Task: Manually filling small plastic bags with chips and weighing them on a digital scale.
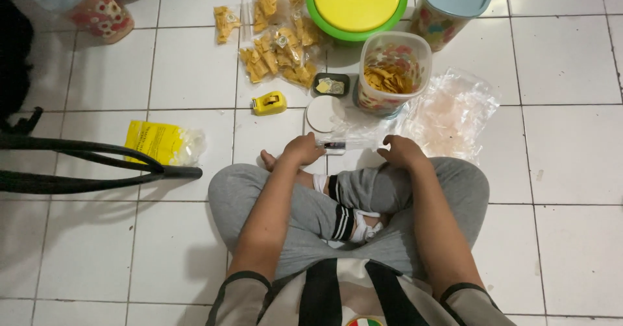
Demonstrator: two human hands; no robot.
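I sit cross-legged on a white tiled floor. My left hand (302, 149) is closed on the left end of a small clear plastic bag (339, 145) lying on the floor in front of my knees. My right hand (401, 151) rests with fingers curled at the bag's right end, touching it. Just beyond stands an open clear jar (392, 73) filled with yellow chips. A white round lid (323, 113) lies beside the jar.
Several sealed packets of chips (279, 47) lie at the back. A yellow tape dispenser (268, 103), a small black tray (331, 84), a green tub with yellow lid (355, 5), a blue-lidded jar (451, 1), crumpled clear bags (454, 112), a yellow packet (162, 142) and a dark chair leg (97, 164) surround me.
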